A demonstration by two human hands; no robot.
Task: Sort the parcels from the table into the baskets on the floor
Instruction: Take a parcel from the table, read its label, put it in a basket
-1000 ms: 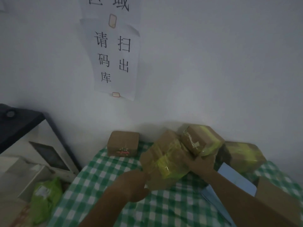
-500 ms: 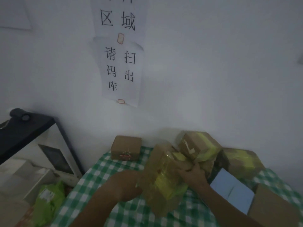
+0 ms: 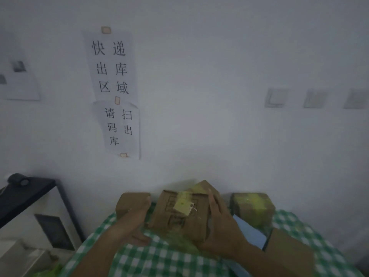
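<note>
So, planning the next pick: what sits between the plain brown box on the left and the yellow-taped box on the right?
In the head view, the held parcel, gripped by both hands.

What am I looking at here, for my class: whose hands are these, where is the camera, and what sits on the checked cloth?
No machine here: a person wears a camera on the head, looking forward and down. Both hands hold one cardboard parcel with yellow tape. The right hand has its grip around the parcel's right side; the left hand is at its left side. On the table, covered in green checked cloth, lie a plain brown box, a yellow-taped box, a pale blue flat packet and another brown box. Paper signs hang on the wall.
</note>
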